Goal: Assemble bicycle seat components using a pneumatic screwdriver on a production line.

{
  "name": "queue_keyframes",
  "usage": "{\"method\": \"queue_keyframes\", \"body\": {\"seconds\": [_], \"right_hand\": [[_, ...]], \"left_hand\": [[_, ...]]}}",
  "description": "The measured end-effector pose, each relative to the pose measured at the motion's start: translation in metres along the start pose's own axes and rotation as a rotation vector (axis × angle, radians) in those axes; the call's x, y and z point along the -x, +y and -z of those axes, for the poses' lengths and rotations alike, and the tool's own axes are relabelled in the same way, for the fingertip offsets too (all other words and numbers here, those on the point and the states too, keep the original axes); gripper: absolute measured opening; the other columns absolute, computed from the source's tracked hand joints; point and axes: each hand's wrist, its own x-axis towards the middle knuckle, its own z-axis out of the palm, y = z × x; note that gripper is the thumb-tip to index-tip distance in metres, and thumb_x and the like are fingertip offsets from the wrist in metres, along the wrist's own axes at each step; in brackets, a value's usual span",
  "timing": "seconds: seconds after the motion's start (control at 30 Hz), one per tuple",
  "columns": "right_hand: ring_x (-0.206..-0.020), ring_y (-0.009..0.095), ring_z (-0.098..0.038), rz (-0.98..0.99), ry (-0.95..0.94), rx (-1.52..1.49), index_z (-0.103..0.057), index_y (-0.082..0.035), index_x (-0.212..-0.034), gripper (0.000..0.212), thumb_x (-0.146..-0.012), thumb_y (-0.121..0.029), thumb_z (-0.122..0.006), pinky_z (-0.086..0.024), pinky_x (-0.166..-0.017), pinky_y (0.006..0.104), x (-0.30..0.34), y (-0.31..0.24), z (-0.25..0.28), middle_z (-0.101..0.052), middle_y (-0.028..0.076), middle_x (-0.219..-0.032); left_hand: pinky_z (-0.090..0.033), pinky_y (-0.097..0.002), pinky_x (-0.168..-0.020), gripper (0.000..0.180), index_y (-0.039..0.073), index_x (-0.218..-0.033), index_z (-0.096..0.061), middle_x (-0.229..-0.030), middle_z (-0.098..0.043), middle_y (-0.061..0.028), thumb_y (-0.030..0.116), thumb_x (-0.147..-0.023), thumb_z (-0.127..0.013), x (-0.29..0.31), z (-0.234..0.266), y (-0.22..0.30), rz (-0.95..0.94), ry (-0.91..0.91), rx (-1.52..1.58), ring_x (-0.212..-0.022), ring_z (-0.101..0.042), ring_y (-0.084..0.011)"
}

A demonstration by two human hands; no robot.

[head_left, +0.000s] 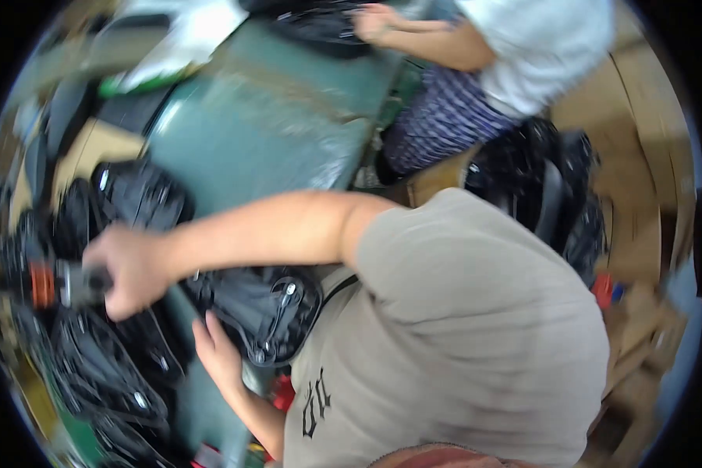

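Note:
My right hand (136, 269), blurred by motion, is closed around the dark end of a grey tool with an orange band (43, 285). Its exact kind is too smeared to tell. Below and around the tool lie several black bags with pale piping (105, 374). Nearer my body, a black bag (261, 312) with shiny metal fittings rests on the green tabletop (234, 132). My left hand (220, 359) is beside this bag's lower left edge, its fingers stretched out and gripping nothing; whether they touch the bag I cannot tell.
Across the table, another person's hand (373, 23) is at a black bag (320, 27). More black bags (530, 179) are piled behind that person, beside brown cardboard (632, 156). White sheeting (191, 39) lies at the far left. Something red (283, 392) shows near my left forearm.

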Motion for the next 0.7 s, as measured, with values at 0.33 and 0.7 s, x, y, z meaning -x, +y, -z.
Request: {"method": "queue_keyframes", "body": {"seconds": [0.33,0.7], "right_hand": [[-0.055,0.019,-0.072,-0.056,-0.088,-0.147,-0.068,0.0,-0.081,0.016,-0.07,-0.01,-0.073,-0.056,-0.052,0.0311,0.004,-0.015,0.009,-0.071,0.009,-0.065],[-0.085,0.019,-0.065,0.264,-0.092,-0.048,-0.066,-0.004,-0.104,0.015,-0.09,-0.009,-0.064,-0.054,-0.075,0.0343,0.058,-0.068,0.066,-0.067,0.006,-0.093]], "left_hand": [[-0.043,-0.032,-0.106,0.053,-0.01,-0.144,-0.047,-0.138,-0.059,-0.0152,0.029,-0.109,-0.052,-0.018,0.008,-0.026,0.315,-0.159,0.403,-0.12,-0.056,-0.0202],[-0.059,-0.0312,-0.068,0.051,-0.008,-0.132,-0.054,-0.119,-0.065,-0.0145,0.036,-0.105,-0.059,0.032,-0.02,0.001,0.49,-0.058,0.627,-0.105,-0.066,-0.0214]]}}
